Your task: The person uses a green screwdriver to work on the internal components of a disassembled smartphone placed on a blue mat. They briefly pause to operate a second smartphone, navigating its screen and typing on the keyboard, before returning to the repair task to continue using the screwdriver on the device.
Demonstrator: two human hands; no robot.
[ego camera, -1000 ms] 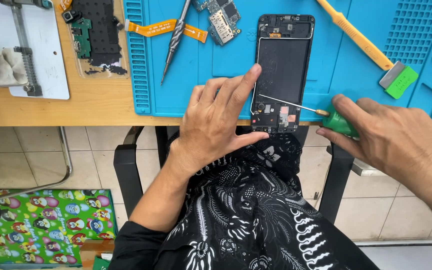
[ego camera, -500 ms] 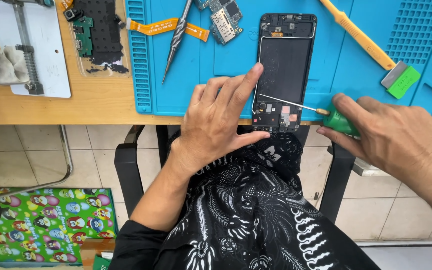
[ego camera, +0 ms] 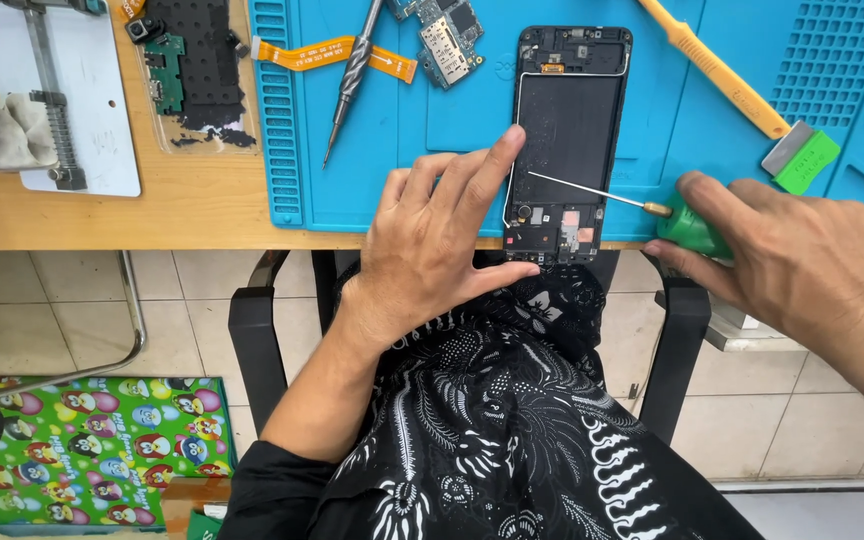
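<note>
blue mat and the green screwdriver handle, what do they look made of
The blue mat looks like silicone or soft rubber: matte, with moulded ridges and a grid of small pockets. The green screwdriver handle, in the right hand, looks like smooth plastic; its thin shaft shines like bare steel.

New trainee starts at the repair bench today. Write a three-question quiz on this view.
1. True or false: the left hand presses on the opened phone frame.
2. The right hand holds which tool? A. orange scraper B. green-handled screwdriver C. tweezers
3. Fill in: the phone frame lies on a ____ work mat.

Key: 1 true; 2 B; 3 blue.
</note>
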